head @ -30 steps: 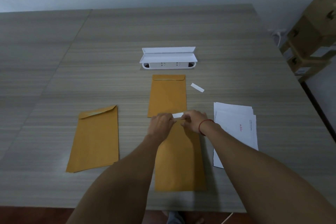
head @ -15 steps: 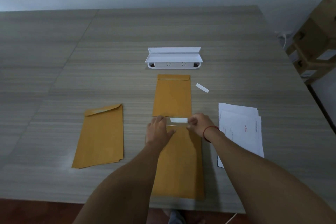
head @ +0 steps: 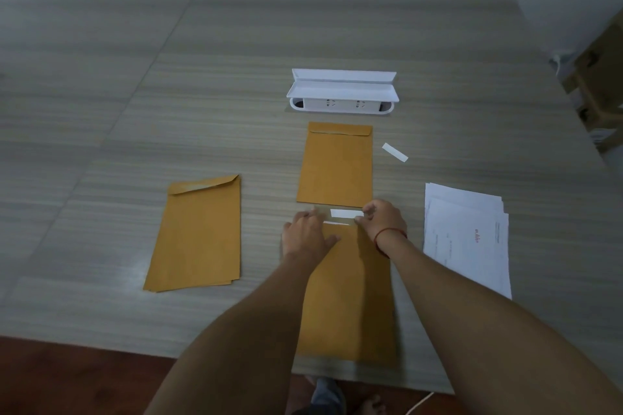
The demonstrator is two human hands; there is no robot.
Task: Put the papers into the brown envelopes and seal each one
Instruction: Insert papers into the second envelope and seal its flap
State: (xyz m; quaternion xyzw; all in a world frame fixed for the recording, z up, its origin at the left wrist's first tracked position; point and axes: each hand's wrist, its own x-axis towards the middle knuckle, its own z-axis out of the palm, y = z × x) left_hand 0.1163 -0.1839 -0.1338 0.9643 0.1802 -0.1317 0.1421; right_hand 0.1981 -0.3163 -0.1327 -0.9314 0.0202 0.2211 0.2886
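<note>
On the left of the grey wood-grain table (head: 135, 77) lies a small stack of brown envelopes (head: 199, 232). The top one's flap is open and points away from the person, and the edges of those beneath show at its near end.

Right of it, well apart, the left hand (head: 308, 234) lies flat with straight fingers, pressing on the top left corner of the near envelope (head: 347, 296). This brown envelope runs lengthwise from the table's near edge toward the middle, between the two forearms. Whether it holds paper cannot be told.

Just past its far end a white strip (head: 345, 213) hangs crosswise, and a thin pale line shows along the envelope's top edge below it. Beyond the strip lies the far envelope (head: 337, 165), its flap folded down flat. Further back stands a white socket box (head: 342, 93) with its lid raised.

The right hand (head: 381, 222) pinches the right end of the white strip between thumb and fingertips — a red cord (head: 387, 234) circles its wrist. The two hands are close but do not touch, with the strip spanning the gap.

A second, loose strip (head: 394, 152) lies on the table right of the far envelope. The papers (head: 468, 236) — a fanned white stack with small print — sit near the right edge. Cardboard boxes (head: 600, 84) stand off the table at the far right.
</note>
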